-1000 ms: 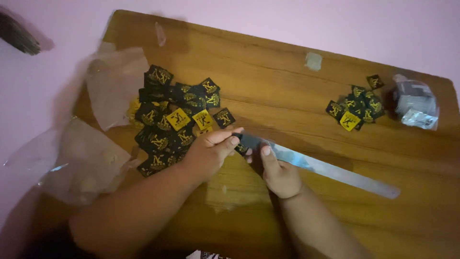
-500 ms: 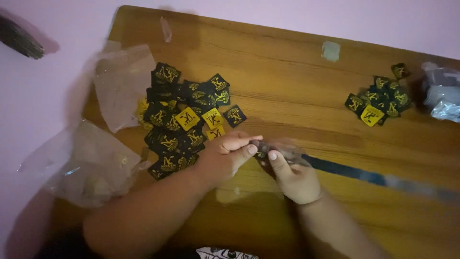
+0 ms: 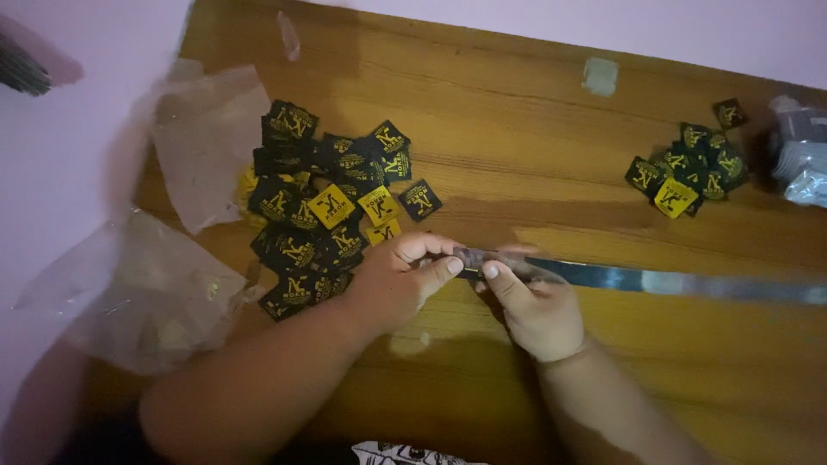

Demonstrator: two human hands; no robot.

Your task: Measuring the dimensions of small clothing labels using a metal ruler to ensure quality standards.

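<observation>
The worktop (image 3: 517,120) is a brown wooden board with visible grain, lying on a pale pink surface (image 3: 77,155). On its left part lies a big heap of small black and yellow square labels (image 3: 323,211). A smaller heap of the same labels (image 3: 689,168) lies near the right edge. A long shiny strip (image 3: 672,282) lies across the right half. Two crumpled clear plastic bags (image 3: 155,293) lie over the left edge. A small piece of tape (image 3: 600,76) sticks near the far edge.
</observation>
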